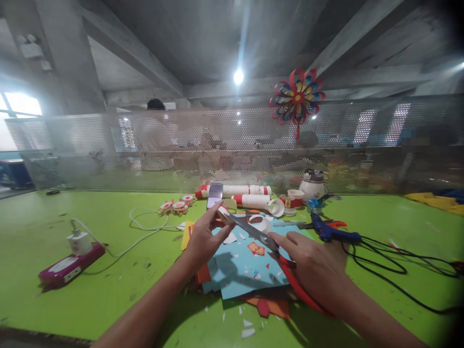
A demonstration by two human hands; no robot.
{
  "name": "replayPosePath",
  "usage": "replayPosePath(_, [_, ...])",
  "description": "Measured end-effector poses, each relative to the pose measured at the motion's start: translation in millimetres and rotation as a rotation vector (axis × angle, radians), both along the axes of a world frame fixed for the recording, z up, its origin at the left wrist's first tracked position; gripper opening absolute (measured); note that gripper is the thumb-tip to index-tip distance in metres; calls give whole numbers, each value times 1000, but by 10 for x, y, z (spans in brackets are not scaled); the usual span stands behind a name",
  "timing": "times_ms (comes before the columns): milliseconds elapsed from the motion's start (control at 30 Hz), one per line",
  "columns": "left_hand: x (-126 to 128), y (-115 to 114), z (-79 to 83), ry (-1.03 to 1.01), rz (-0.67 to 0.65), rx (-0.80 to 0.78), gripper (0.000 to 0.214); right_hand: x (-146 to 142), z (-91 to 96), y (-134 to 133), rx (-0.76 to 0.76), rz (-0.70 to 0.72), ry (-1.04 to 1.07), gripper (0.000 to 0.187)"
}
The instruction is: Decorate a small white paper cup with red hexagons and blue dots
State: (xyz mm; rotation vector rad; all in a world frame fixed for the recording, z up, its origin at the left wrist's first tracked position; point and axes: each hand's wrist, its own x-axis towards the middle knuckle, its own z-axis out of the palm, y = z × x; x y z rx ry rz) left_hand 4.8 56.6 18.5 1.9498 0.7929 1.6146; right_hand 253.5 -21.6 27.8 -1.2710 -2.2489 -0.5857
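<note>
My left hand (206,234) pinches a small white piece with a red edge (224,212), which looks like part of a paper cup. In my right hand (310,258) is a pair of scissors (255,233) with red handles, its blades reaching left to that piece. Whether the blades are cutting into it I cannot tell. Beneath both hands lie light blue paper sheets (235,280), strewn with white scraps and a red and gold cutout (256,249). A white cup piece (259,222) rests at the back of the sheets.
Behind stand stacked paper cups (250,201), a phone (215,194) and a white jug (313,186). To the right lies a blue glue gun (333,230) with black cable. A purple power strip (70,265) with a white charger sits left on the green table (119,299).
</note>
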Motion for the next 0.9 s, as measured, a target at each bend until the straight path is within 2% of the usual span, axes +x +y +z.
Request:
replayPosePath(200, [14, -26, 17, -50, -25, 7, 63, 16, 19, -14, -54, 25, 12, 48])
replayPosePath(633, [6, -64, 52, -88, -25, 38, 60, -1, -2, -40, -117, 31, 60, 46])
replayPosePath(900, [5, -74, 67, -98, -16, 56, 59, 6, -16, -37, -104, 24, 48, 44])
